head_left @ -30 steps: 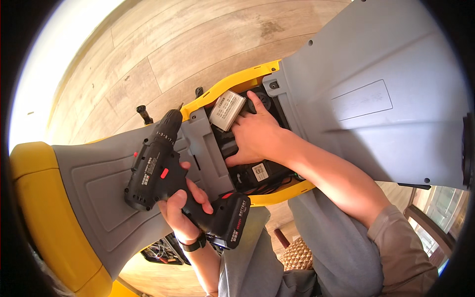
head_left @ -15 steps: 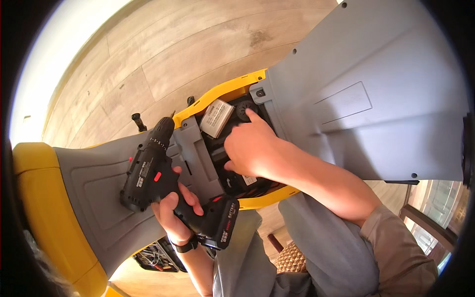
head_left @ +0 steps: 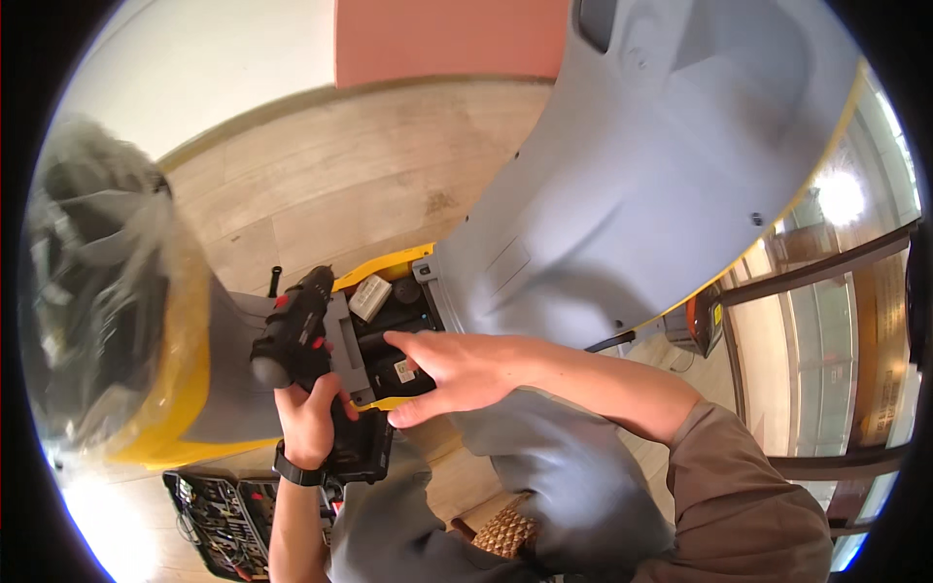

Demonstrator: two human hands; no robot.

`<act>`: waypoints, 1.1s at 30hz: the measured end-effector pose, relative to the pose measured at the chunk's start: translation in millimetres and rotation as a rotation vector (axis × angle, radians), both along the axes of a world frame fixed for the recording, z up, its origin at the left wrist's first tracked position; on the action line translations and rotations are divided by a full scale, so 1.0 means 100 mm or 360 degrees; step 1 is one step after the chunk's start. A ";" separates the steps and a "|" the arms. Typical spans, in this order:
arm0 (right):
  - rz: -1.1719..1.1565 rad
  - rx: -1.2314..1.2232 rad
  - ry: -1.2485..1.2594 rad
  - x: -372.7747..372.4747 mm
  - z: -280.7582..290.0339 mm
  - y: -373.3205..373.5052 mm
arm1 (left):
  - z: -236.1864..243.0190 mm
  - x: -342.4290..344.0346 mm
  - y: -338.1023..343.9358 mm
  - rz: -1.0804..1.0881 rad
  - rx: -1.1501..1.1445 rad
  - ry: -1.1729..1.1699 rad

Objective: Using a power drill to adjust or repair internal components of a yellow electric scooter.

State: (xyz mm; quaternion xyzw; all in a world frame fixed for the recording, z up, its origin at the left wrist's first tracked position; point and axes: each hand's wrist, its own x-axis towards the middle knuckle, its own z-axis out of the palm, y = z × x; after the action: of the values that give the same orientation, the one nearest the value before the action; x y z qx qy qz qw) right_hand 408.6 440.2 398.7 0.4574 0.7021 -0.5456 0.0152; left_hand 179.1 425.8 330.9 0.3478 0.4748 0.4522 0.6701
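My left hand (head_left: pixel 309 423) is wrapped round the grip of a black cordless drill (head_left: pixel 294 328), held over the left side of a grey and yellow scooter-like body (head_left: pixel 544 243). Its chuck points up and away from me. Above the open compartment in that body, my right hand (head_left: pixel 465 374) reaches in from the right with thumb and forefinger spread, holding nothing that shows. The thumb is by the near yellow edge (head_left: pixel 389 402). Inside the compartment are a white-labelled box (head_left: pixel 369 297), a round black part (head_left: pixel 406 291) and dark parts partly hidden by my right hand.
A seat-like end wrapped in clear plastic (head_left: pixel 107 291) rises at the left. On the wooden floor (head_left: pixel 389 175) at lower left lies an open tool case (head_left: pixel 216 520). A woven seat (head_left: pixel 507 532) shows between my legs. Glazed, dark-framed doors (head_left: pixel 816 330) stand at the right.
My right hand has drawn back from the round black part toward the compartment's near edge, its fingers now spread. The drill stays in my left hand. The view has shifted, showing more surroundings.
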 end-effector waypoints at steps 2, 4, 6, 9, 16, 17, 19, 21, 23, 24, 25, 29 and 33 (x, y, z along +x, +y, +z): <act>-0.0219 -0.0259 0.0412 -0.07 0.14 -0.17 | 0.33 0.05 -0.07 -0.0107 0.0068 0.0081; -0.0775 -0.0689 0.0931 -0.21 0.31 -0.34 | 0.52 0.14 -0.11 -0.0283 0.0414 0.0435; -0.1107 -0.0585 0.1212 -0.33 0.43 -0.44 | 0.58 0.28 -0.25 -0.0585 0.0607 0.0733; -0.1456 -0.0425 0.1104 -0.47 0.41 -0.76 | 0.71 0.48 -0.60 -0.0743 0.1338 0.1119; -0.1885 -0.1166 0.1459 0.43 0.05 -0.40 | 1.38 0.33 -2.18 0.0050 0.1549 0.1373; -0.1881 -0.1161 0.1489 0.53 0.07 -0.34 | 1.44 0.13 -2.42 0.0060 0.1454 0.1156; -0.1813 -0.1149 0.1487 0.37 0.09 -0.44 | 1.20 -0.35 -2.88 0.0800 0.1472 0.0966; -0.1702 -0.1051 0.1352 0.40 0.18 -0.50 | 0.75 -0.82 -3.33 0.1205 0.0704 0.1216; -0.1747 -0.0965 0.1191 0.47 0.26 -0.53 | -0.20 -1.20 -3.61 0.1639 -0.0249 0.0757; -0.1702 -0.0941 0.1115 0.39 0.29 -0.56 | -0.82 -1.45 -3.84 0.1697 -0.0440 0.0890; -0.1659 -0.0919 0.1037 0.32 0.31 -0.61 | -1.34 -1.61 -4.08 0.1788 -0.0543 0.1235; -0.1536 -0.0562 0.0703 0.23 0.32 -0.67 | -2.43 -1.97 -4.28 0.1497 -0.0936 0.1624; -0.1429 -0.0300 0.0539 0.20 0.34 -0.75 | -2.92 -2.01 -3.77 0.1287 -0.0905 0.1534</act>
State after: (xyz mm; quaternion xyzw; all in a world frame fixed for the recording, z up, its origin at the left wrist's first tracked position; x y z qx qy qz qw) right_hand 428.9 365.2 432.3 0.6166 0.3755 -0.6261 -0.2946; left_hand -22.1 49.1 39.0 0.1163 0.9124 0.3193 0.2281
